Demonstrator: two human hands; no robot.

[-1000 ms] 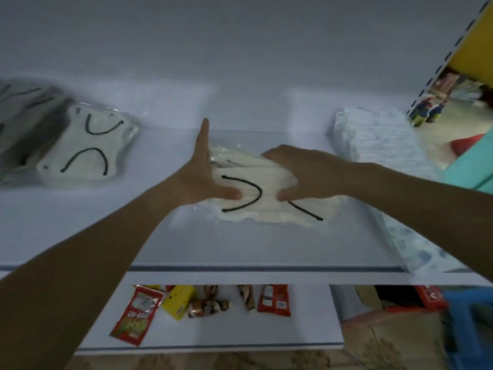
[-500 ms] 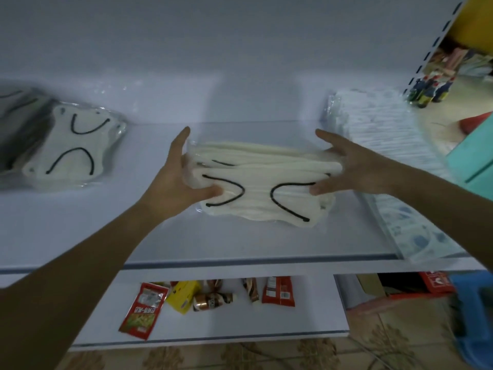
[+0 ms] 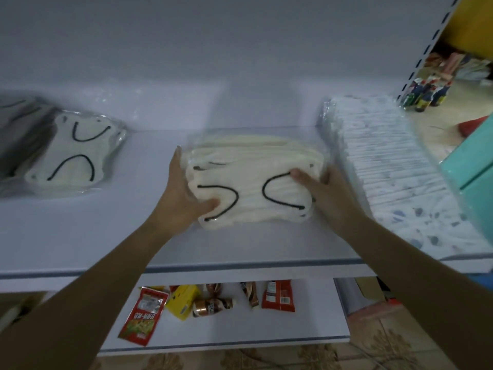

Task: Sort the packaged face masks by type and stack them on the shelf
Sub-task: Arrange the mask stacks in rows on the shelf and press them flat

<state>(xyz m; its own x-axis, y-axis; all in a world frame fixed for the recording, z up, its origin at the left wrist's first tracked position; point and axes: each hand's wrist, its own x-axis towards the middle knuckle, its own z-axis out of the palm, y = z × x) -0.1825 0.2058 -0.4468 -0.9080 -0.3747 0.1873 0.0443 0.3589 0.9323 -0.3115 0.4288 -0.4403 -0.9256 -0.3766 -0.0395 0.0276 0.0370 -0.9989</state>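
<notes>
My left hand (image 3: 184, 198) gripped the left edge of the cream mask pack (image 3: 250, 182): thumb laid on top near a black ear loop (image 3: 221, 201), the other fingers pressed together along the pack's side, their tips hidden under it. My right hand (image 3: 325, 198) clasped the right edge likewise, thumb on the top face by the second ear loop (image 3: 280, 190), remaining fingers curled round the end and mostly out of sight. The pack, a clear wrapper over several cream masks, sat at the middle of the white upper shelf (image 3: 106, 236); whether it rested flat or was slightly raised could not be told.

Well to its left lay a second cream pack (image 3: 77, 153) with black loops, partly overlapping a grey pack (image 3: 18, 129) at the shelf's far left. Just beside my right hand stood a long stack of white printed masks (image 3: 386, 161) in clear film, running toward the shelf's front edge.

On the lower shelf (image 3: 306, 327) lay a red sachet (image 3: 144, 316), a yellow box (image 3: 184, 301), brown wrapped sweets (image 3: 213, 307) and a red packet (image 3: 278, 295), loosely grouped.
</notes>
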